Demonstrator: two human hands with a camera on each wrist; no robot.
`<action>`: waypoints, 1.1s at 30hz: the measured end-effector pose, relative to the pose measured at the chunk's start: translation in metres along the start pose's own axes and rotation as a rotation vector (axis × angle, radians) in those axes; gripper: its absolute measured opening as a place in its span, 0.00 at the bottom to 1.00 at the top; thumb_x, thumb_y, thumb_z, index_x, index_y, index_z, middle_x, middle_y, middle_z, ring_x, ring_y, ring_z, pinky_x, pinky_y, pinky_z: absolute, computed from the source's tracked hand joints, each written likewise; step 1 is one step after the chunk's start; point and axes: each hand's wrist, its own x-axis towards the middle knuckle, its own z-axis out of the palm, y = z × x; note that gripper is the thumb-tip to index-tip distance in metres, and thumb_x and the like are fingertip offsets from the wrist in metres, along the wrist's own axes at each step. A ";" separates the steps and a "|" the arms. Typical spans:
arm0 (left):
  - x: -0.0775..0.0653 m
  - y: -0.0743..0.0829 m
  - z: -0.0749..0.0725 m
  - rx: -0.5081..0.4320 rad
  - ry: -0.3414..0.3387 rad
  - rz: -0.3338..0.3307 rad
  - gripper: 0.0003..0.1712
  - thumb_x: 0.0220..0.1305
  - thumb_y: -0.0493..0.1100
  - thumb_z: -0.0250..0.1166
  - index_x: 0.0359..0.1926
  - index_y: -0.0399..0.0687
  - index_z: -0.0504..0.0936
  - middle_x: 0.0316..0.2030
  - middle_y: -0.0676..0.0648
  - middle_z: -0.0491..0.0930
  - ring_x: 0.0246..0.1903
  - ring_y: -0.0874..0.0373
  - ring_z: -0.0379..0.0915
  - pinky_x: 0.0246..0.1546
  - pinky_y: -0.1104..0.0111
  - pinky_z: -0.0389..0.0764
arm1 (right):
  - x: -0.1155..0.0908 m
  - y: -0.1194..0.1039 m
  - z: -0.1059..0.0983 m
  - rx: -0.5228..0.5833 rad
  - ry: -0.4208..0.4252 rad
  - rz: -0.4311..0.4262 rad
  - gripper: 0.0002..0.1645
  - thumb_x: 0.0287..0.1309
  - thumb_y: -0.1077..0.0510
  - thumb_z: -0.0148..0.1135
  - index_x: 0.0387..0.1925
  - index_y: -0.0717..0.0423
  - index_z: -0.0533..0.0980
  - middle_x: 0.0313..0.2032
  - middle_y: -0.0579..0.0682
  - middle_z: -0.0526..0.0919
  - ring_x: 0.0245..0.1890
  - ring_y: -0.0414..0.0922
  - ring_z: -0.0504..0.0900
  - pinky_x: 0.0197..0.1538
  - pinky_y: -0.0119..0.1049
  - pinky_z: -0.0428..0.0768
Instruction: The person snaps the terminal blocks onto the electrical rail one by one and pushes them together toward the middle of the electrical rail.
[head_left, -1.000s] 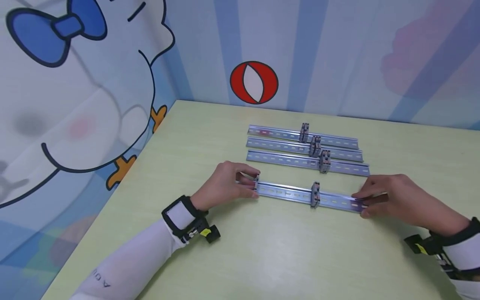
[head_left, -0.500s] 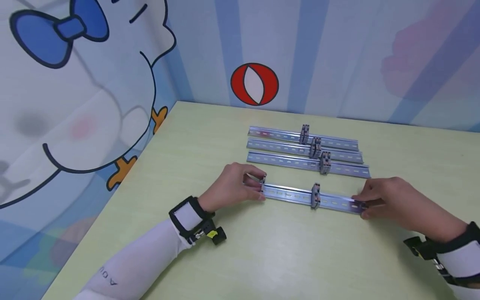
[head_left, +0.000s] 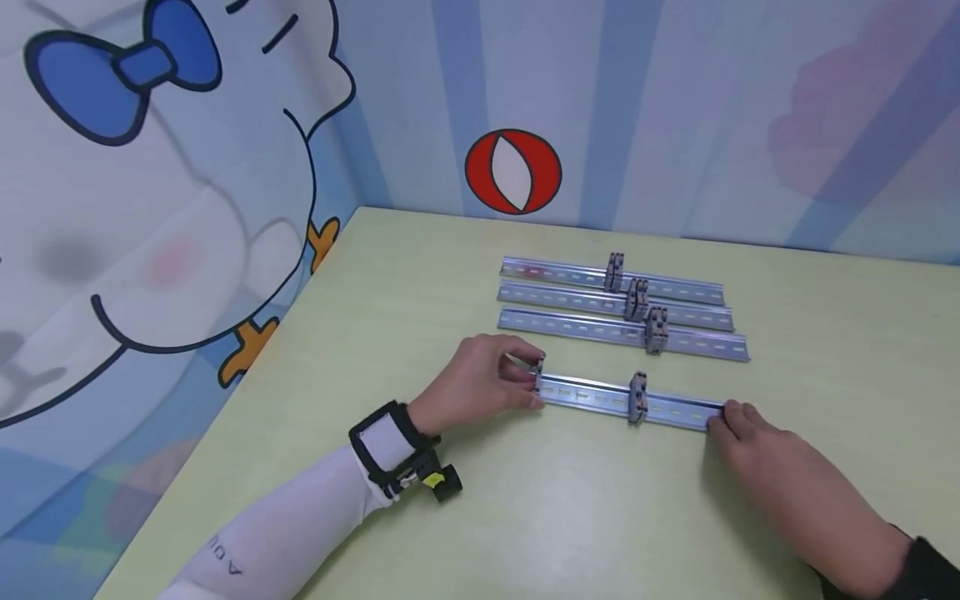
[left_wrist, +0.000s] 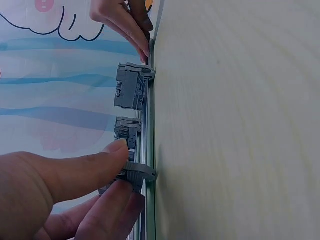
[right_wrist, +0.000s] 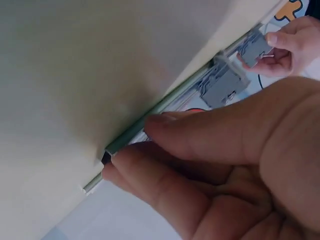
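A slotted metal DIN rail [head_left: 592, 395] lies on the table between my hands, with one grey terminal block [head_left: 637, 398] standing near its middle. At the rail's left end, my left hand [head_left: 483, 379] pinches another grey terminal block [left_wrist: 137, 173] between thumb and fingers. The left wrist view shows this block against the rail; whether it is seated cannot be told. My right hand [head_left: 795, 483] holds the rail's right end, thumb and fingers about its edges in the right wrist view. The fingers cover that tip.
Behind the held rail lie three similar rails, the back one [head_left: 555, 270], the middle one [head_left: 555, 295] and the front one [head_left: 562, 322]. Each carries grey terminal blocks right of its middle. A cartoon-printed wall [head_left: 405, 100] borders the table [head_left: 585, 517] at the back and left.
My left hand has moved right along the rail with the terminal block. My right hand has turned and come lower, its fingers now laid differently over the rail's right end.
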 end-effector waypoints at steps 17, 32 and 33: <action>0.008 0.004 0.013 -0.049 -0.020 0.030 0.29 0.48 0.35 0.77 0.53 0.39 0.80 0.42 0.47 0.84 0.37 0.65 0.83 0.38 0.73 0.82 | -0.010 -0.012 0.004 -0.089 0.016 -0.039 0.27 0.52 0.75 0.64 0.55 0.78 0.71 0.54 0.79 0.72 0.54 0.72 0.74 0.49 0.56 0.79; 0.028 0.022 0.052 -0.141 -0.048 0.068 0.27 0.46 0.35 0.78 0.50 0.40 0.81 0.38 0.51 0.86 0.35 0.68 0.83 0.38 0.75 0.81 | -0.013 -0.009 0.004 -0.026 0.075 -0.054 0.30 0.47 0.72 0.68 0.54 0.78 0.71 0.54 0.79 0.72 0.54 0.72 0.74 0.51 0.55 0.78; 0.029 0.024 0.054 -0.136 -0.048 0.069 0.28 0.46 0.35 0.78 0.50 0.40 0.81 0.38 0.51 0.86 0.34 0.68 0.82 0.38 0.75 0.81 | -0.012 -0.010 0.003 -0.026 0.073 -0.054 0.30 0.47 0.72 0.68 0.54 0.78 0.71 0.54 0.79 0.72 0.54 0.71 0.74 0.51 0.55 0.78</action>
